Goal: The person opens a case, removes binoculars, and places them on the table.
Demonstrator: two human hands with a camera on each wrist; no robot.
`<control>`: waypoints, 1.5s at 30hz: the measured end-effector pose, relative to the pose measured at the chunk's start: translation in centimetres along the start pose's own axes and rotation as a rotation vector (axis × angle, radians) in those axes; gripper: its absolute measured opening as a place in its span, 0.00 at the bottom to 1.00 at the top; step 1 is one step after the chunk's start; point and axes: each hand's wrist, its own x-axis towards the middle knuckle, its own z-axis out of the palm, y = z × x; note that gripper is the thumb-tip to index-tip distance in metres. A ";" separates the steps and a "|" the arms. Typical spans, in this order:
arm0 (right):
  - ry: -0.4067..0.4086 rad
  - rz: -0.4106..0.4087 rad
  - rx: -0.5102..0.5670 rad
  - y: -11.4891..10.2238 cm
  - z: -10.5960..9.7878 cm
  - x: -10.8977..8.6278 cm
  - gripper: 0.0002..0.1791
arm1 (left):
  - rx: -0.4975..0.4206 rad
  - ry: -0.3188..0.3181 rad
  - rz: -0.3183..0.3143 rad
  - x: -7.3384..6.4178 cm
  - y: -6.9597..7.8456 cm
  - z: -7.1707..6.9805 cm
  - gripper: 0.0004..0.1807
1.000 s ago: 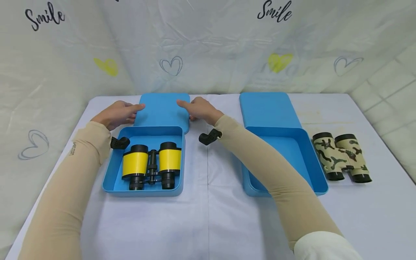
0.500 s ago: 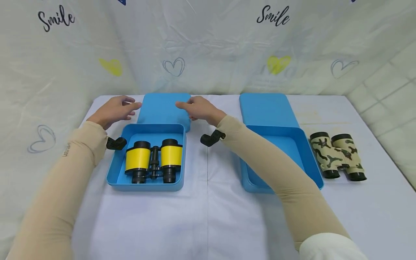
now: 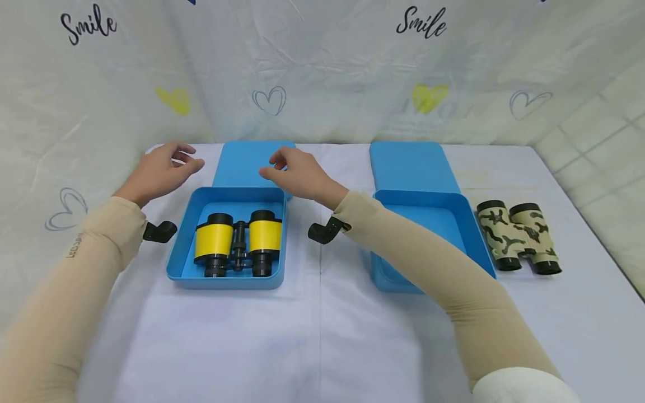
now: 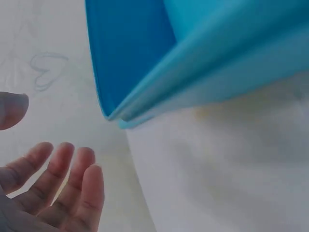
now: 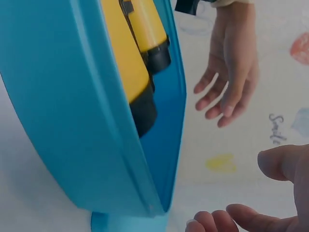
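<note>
In the head view, yellow-and-black binoculars (image 3: 214, 240) lie in the left blue box (image 3: 227, 283), whose blue lid (image 3: 242, 165) lies flat behind it. My left hand (image 3: 161, 170) hovers left of that lid, fingers loosely bent and holding nothing. Over the lid's right side is my right hand (image 3: 299, 173), thumb and fingers apart with nothing between them. The left wrist view shows the fingers (image 4: 91, 191) spread below the box corner. In the right wrist view the binoculars (image 5: 128, 63) show above the box wall (image 5: 63, 96), and the right thumb (image 5: 277, 162) is clear of it.
A second blue box (image 3: 433, 215) stands to the right with its lid (image 3: 413, 167) behind it; my right forearm crosses over it. Camouflage binoculars (image 3: 519, 238) lie beside its right wall. A white printed sheet (image 3: 332, 67) hangs behind the table.
My left hand has moved away from the lid, to the left and up. The right hand has come off the lid's right edge and shifted slightly left. The lid stays behind the box.
</note>
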 end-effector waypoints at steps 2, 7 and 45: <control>0.003 -0.049 -0.016 -0.5 0.2 -0.5 0.27 | 0.015 0.017 0.018 -0.4 -0.3 0.0 0.40; -0.025 -0.135 -0.056 -1.5 1.0 -1.8 0.26 | 0.084 0.051 0.072 -1.4 -0.8 0.8 0.35; -0.004 -0.296 -0.158 -2.1 6.5 -6.5 0.27 | 0.375 0.343 0.248 -6.8 -2.4 5.5 0.19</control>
